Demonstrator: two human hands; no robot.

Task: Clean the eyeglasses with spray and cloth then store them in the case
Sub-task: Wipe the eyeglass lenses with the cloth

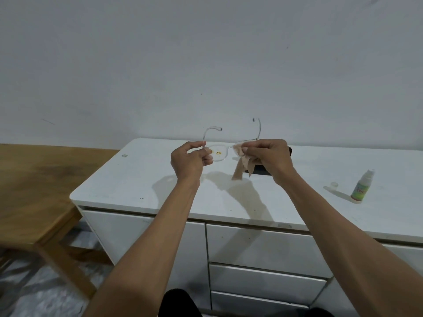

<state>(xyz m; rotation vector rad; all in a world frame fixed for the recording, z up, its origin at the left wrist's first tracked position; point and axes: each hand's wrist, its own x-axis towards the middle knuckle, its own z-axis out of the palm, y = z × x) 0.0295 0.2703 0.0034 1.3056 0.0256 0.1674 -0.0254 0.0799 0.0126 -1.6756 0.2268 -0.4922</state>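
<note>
I hold clear-framed eyeglasses in the air above the white cabinet top, temples open and pointing away from me. My left hand pinches the left end of the frame. My right hand presses a beige cloth around the right lens, and the cloth's loose end hangs down. A dark case lies on the top, mostly hidden behind my right hand. The small spray bottle stands upright at the right with its clear cap off beside it.
The cabinet has drawers facing me below its front edge. A wooden table stands lower at the left. A plain wall rises behind. A small dark mark sits on the cabinet's far left.
</note>
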